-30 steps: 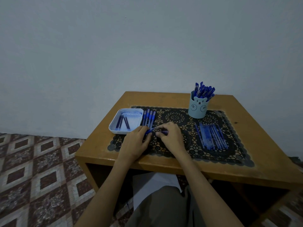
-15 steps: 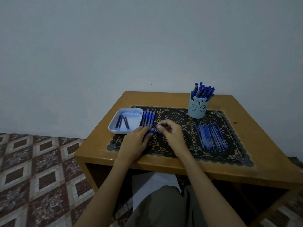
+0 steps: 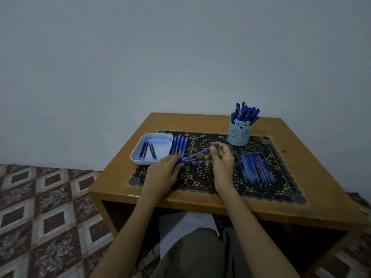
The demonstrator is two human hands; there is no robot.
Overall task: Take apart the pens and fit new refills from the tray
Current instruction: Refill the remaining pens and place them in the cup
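Gripping pen [image 3: 195, 155] w/ L hand [image 3: 162, 174] & R hand [image 3: 221, 160]; tray [image 3: 163, 151] beside, cup [image 3: 239, 134] behind

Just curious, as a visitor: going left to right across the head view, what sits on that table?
Pale tray → row of four pens → right hand pinching a pen → row of thin blue pens or refills. Left hand and bear cup overlap these, so left out.

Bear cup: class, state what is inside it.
Blue pens stand bunched inside the bear cup, tops above its rim. The cup wall hides their lower parts and the bottom.
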